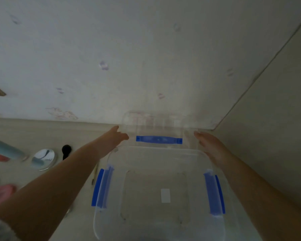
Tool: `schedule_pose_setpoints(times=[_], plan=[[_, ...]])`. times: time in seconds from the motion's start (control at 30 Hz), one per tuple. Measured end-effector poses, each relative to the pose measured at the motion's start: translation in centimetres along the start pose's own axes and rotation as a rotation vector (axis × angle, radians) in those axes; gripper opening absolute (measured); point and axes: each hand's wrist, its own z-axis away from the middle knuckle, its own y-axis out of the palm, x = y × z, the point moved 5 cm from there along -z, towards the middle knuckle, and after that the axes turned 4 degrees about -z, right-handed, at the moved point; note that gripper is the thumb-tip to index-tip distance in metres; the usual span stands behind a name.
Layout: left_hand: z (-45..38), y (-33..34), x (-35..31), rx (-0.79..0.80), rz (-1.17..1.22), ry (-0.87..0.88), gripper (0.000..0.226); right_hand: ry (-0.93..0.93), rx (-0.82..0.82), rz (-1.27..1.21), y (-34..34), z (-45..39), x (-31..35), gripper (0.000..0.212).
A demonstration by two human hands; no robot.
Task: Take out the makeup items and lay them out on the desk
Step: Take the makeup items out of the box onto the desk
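The clear storage box (156,192) sits on the desk (42,129) directly below the head camera, its blue side latches (101,186) at 9 and 3 o'clock. No item is visible inside it; only a white label (165,195) shows through its base.

The clear lid (156,126), with its blue handle (159,139), stands at the box's 12 o'clock, leaning on the wall (146,49). Its long axis runs 9 to 3 o'clock, parallel to the box's far rim.

Left hand (117,136): at the lid's 9 o'clock edge, fingers bent toward the edge. Blur prevents confirming a grasp; its state cannot be told.

Right hand (210,143): at the lid's 3 o'clock edge, fingers extended and relaxed, holding nothing visible. Contact with the lid cannot be confirmed.

Both hands are about equally near the lid, one per short end, so the lid lies between them.

The makeup items lie on the desk at the box's 9 o'clock, well apart from both hands:
- a round compact mirror (43,159)
- a black brush (66,151)
- a teal tube (7,148)
- a pink pouch (2,193)

Judgement: the unpacking appears complete, and a next move on the lid would call for both hands together.
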Motion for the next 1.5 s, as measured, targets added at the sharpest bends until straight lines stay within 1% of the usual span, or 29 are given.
schedule_pose_setpoints(times=[0.07,0.13,0.23,0.37,0.47,0.57,0.63,0.67,0.7,0.73,0.8,0.87,0.9,0.97,1.07,1.13,1.2,1.27,1.37,1.43,1.5], plan=[[0.0,-0.2,0.2,0.032,-0.050,-0.006,0.065,-0.017,0.030,-0.002,0.4,0.0,0.0,0.059],[0.1,-0.3,0.2,0.049,-0.033,0.006,0.067,-0.028,0.022,-0.017,0.6,0.2,0.1,0.063],[0.8,-0.3,-0.4,0.052,0.076,0.045,0.065,-0.049,-0.007,-0.068,0.4,0.6,0.3,0.063],[2.5,-0.9,-0.7,0.041,0.219,0.159,0.053,-0.119,-0.092,-0.186,-0.8,1.8,0.7,0.061],[4.4,-1.2,-1.4,0.019,0.334,0.248,0.059,-0.213,-0.163,-0.251,-1.9,3.5,1.1,0.059],[6.7,-0.9,-2.9,-0.035,0.322,0.344,0.045,-0.307,-0.184,-0.337,-2.3,5.7,1.5,0.053],[8.4,-0.7,-3.5,-0.040,0.363,0.402,0.042,-0.347,-0.162,-0.423,-2.2,7.3,1.5,0.061],[9.1,-0.6,-3.6,-0.041,0.386,0.415,0.039,-0.370,-0.150,-0.472,-2.2,8.1,1.6,0.060],[9.6,-0.7,-3.6,-0.053,0.395,0.430,0.036,-0.396,-0.155,-0.509,-2.3,9.0,1.6,0.053],[10.1,-0.8,-3.5,-0.088,0.354,0.432,0.035,-0.413,-0.167,-0.540,-2.4,9.9,1.5,0.046],[10.6,-1.1,-2.7,-0.146,0.285,0.411,0.034,-0.416,-0.170,-0.589,-2.6,11.3,1.0,0.046],[11.2,-1.2,-1.3,-0.173,0.299,0.400,0.027,-0.393,-0.133,-0.604,-2.6,12.4,0.2,0.045],[11.9,-1.3,-0.5,-0.194,0.262,0.412,0.026,-0.380,-0.110,-0.615,-2.3,13.2,-0.2,0.040],[13.2,-1.4,0.7,-0.271,0.167,0.432,0.031,-0.356,-0.103,-0.641,-2.1,14.3,-1.3,0.032],[14.9,-1.2,2.2,-0.348,0.250,0.394,0.032,-0.340,-0.162,-0.567,-2.2,15.6,-2.8,0.016],[15.7,-0.9,3.0,-0.373,0.257,0.398,0.036,-0.336,-0.195,-0.497,-2.2,16.4,-3.7,0.011],[16.1,-0.7,4.0,-0.402,0.269,0.385,0.035,-0.315,-0.195,-0.449,-2.0,16.8,-4.5,0.011],[17.0,-0.3,4.7,-0.426,0.281,0.384,0.026,-0.323,-0.186,-0.396,-1.8,17.2,-5.4,0.014],[18.3,0.6,5.6,-0.438,0.354,0.390,0.012,-0.382,-0.216,-0.335,-1.5,18.0,-6.4,0.019],[18.6,0.8,6.6,-0.467,0.344,0.400,0.005,-0.422,-0.230,-0.315,-1.2,18.6,-6.8,0.019],[18.8,1.0,7.3,-0.453,0.322,0.433,0.015,-0.438,-0.235,-0.306,-0.9,19.0,-7.1,0.018]])
